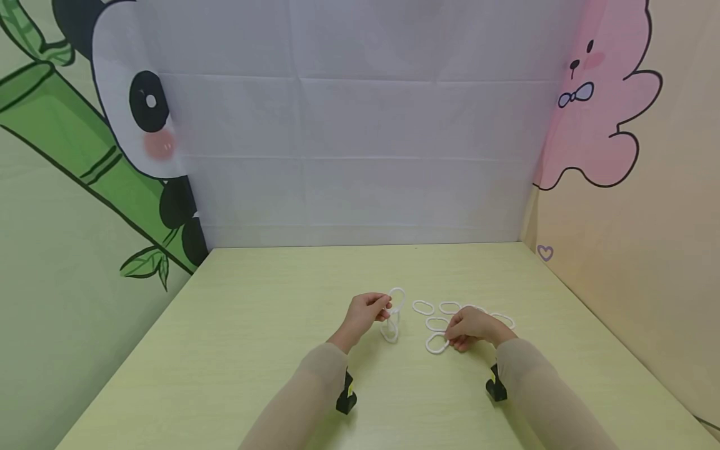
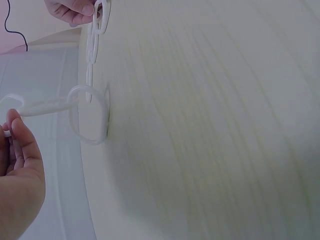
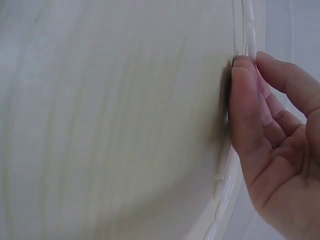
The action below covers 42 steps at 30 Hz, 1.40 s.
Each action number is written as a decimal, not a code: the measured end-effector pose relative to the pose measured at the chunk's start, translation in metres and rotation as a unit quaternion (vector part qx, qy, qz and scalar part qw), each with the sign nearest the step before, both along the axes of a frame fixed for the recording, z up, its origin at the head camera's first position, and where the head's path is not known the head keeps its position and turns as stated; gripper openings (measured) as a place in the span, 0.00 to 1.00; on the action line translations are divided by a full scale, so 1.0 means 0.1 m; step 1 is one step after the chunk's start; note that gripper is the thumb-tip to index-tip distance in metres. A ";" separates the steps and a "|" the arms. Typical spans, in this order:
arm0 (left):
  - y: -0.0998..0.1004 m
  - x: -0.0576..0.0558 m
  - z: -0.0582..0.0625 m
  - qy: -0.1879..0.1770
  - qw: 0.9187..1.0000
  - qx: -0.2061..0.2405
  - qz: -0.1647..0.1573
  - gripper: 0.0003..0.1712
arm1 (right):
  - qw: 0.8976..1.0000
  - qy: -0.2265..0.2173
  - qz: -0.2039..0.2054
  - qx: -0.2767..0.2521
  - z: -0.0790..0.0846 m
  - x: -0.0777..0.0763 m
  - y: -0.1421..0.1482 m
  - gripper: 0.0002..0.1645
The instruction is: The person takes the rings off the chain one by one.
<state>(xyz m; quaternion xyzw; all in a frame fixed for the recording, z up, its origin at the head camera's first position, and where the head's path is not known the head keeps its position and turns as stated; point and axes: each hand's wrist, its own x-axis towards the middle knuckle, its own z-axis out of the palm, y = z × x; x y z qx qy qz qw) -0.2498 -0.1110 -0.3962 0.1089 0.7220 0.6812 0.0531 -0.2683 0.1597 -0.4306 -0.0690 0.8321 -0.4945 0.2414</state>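
My left hand (image 1: 364, 314) pinches a white oval chain link (image 1: 397, 289) between thumb and fingertips, raised over the table. Other white links hang joined from it, and the lowest hanging link (image 2: 105, 115) comes down close to the tabletop in the left wrist view. Lower right, my right hand (image 1: 477, 327) has its thumb and forefinger closed on the right edge of a loose white link (image 1: 427, 345) at the table surface. In the right wrist view only a thin white edge of that link shows above the fingertips.
Several more white links lie in loose rows around the right hand, among them one at the left (image 1: 423, 302) and one at the far right (image 1: 513, 324). The pale wooden table (image 1: 270, 287) ends at a white cloth backdrop (image 1: 360, 187). Black wrist mounts hang below both sleeves.
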 end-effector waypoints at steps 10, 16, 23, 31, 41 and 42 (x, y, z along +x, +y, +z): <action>0.00 -0.18 -0.22 -0.001 1.000 -0.001 0.005 0.14 | 1.000 0.006 0.005 0.023 0.03 0.03 -0.03 0.05; 0.01 -0.20 -0.25 -0.001 1.000 -0.001 0.011 0.16 | 0.999 0.007 -0.002 0.049 0.07 0.05 -0.09 0.05; 0.00 -0.19 -0.24 -0.005 1.000 -0.003 0.010 0.17 | 0.998 0.011 -0.007 0.059 0.08 0.06 -0.11 0.04; 0.00 -0.18 -0.24 -0.003 1.000 0.000 0.011 0.14 | 0.998 0.013 -0.010 0.066 0.08 0.05 -0.12 0.05; -0.01 -0.16 -0.22 -0.005 1.000 -0.003 0.012 0.14 | 0.999 0.027 -0.007 0.028 0.14 -0.02 -0.09 0.05; -0.01 -0.16 -0.22 -0.006 1.000 -0.001 0.012 0.14 | 0.999 0.032 -0.008 0.025 0.15 -0.03 -0.09 0.05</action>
